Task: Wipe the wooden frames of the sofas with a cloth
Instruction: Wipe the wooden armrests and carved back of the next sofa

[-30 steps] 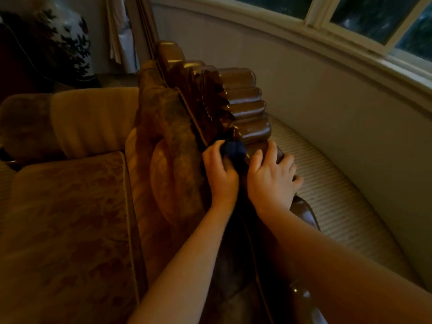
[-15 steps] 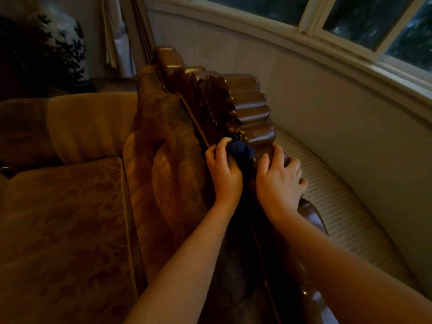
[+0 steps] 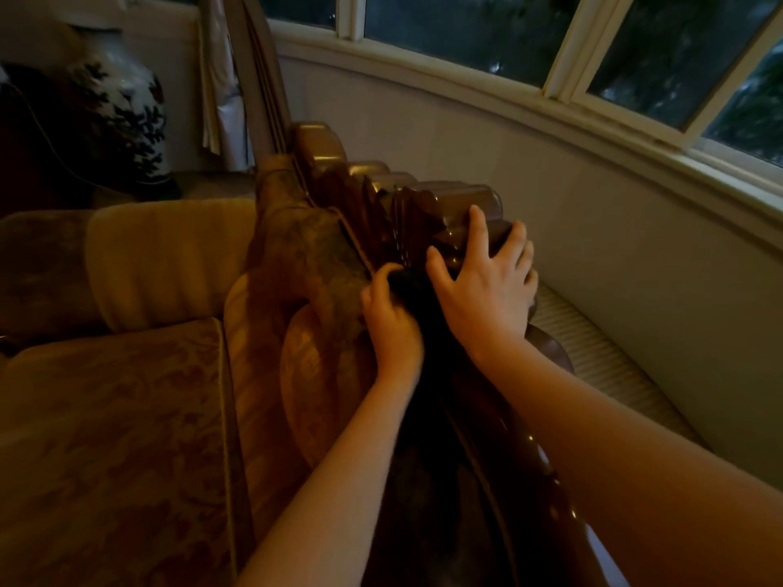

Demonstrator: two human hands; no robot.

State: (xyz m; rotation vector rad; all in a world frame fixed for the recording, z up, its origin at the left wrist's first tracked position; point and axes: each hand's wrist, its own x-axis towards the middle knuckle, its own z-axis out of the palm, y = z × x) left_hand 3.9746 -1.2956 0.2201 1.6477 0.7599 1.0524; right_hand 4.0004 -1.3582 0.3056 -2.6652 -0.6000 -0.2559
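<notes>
Though barely visible in shadow, dark cloth in curled left-hand fingers; right hand splayed on carved frame.

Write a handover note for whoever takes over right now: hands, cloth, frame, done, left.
Left hand: fingers curled round the dark cloth, bunched against the carved wooden frame of the sofa back.
Right hand: fingers spread, resting flat on the ribbed carving; holds nothing.
Done: cannot tell which parts are already wiped; light is dim.
Left: probably the carved ribs above the hands and the frame rail running toward the camera.
</notes>
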